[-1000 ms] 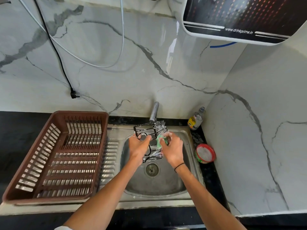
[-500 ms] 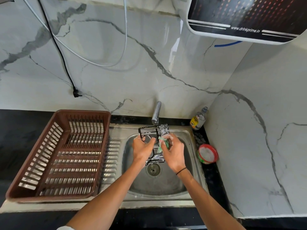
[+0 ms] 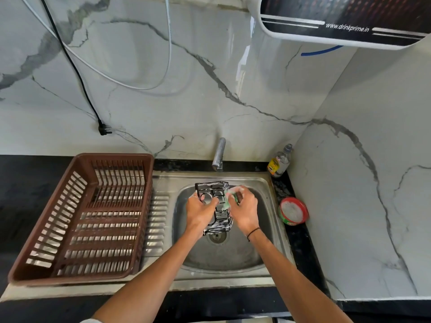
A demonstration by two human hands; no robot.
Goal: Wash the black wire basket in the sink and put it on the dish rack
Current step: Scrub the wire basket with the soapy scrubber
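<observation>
Basket [image 3: 215, 207] held above the sink [image 3: 263, 231] bowl, over the drain, presumably so suds fall into the bowl and not on the bench [image 3: 35, 183]. Wires carry white foam.

Left hand [image 3: 198, 214]: fingers curled round the basket's left side, apparently to steady it and hold it against the scrubbing.

Right hand [image 3: 245, 212]: pinching a green scrub pad [image 3: 234, 198], pressed to the basket's right upper side.

No water seen from the tap [image 3: 219, 155]; judged soaping stage, rinse pending.

Soap tub [image 3: 293, 212] sits just right of the sink, within easy reach of the scrubbing hand.

Dish rack [image 3: 81, 217] on the drainboard to the left, beside the holding hand, likely for a short transfer.
</observation>
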